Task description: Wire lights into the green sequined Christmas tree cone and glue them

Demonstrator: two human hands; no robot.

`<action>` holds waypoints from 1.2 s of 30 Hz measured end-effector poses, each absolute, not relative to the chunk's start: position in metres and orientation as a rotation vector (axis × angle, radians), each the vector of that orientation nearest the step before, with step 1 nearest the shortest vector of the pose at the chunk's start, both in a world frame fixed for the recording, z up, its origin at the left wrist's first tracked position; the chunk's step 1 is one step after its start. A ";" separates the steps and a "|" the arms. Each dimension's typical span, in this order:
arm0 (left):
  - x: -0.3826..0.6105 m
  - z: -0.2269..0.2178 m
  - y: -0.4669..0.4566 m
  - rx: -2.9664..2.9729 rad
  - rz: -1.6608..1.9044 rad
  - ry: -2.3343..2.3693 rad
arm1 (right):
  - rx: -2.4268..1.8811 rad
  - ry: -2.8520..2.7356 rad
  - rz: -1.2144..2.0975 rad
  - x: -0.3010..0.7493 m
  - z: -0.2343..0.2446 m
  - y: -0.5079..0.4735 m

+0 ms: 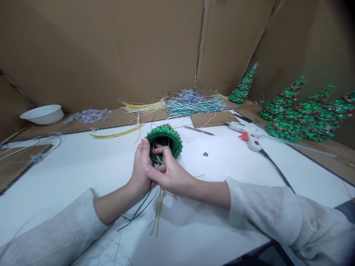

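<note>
A small green Christmas tree (177,142) lies tipped so its hollow, dark underside faces me. My left hand (140,170) is wrapped round its left side and steadies it. Several thin yellow, white and dark green wires (158,210) trail out of the opening and hang down over the white table. The fingers of my right hand (169,171) reach into the opening and close on the wires there; the fingertips are partly hidden inside the rim. My right thumb lies against my left hand.
Wire bundles (196,107) lie along the back, beside a piece of cardboard (212,119). A glue gun (251,138) with its cord and a pencil (198,130) are on the right. Decorated trees (294,118) stand behind. At left are a white bowl (44,114) and clear beads (91,115).
</note>
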State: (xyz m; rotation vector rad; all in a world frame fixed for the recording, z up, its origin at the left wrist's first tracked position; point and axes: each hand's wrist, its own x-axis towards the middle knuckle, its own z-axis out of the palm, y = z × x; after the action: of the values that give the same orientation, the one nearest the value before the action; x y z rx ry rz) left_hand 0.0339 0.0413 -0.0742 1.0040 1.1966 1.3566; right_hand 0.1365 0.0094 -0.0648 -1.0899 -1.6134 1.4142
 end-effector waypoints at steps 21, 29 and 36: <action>0.036 -0.068 0.035 1.054 1.341 1.200 | -1.156 -1.637 1.325 0.136 -0.061 0.011; 0.037 -0.067 0.033 1.059 1.332 1.186 | -1.181 -1.643 1.232 0.135 -0.062 0.012; 0.037 -0.067 0.034 1.107 1.348 1.155 | -1.190 -1.634 1.220 0.134 -0.058 0.011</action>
State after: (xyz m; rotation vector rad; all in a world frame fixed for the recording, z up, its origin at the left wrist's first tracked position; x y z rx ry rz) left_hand 0.0373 0.0336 -0.0673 1.1067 1.1552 1.3483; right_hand 0.1342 0.0109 -0.0579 -1.1901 -1.6344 1.2202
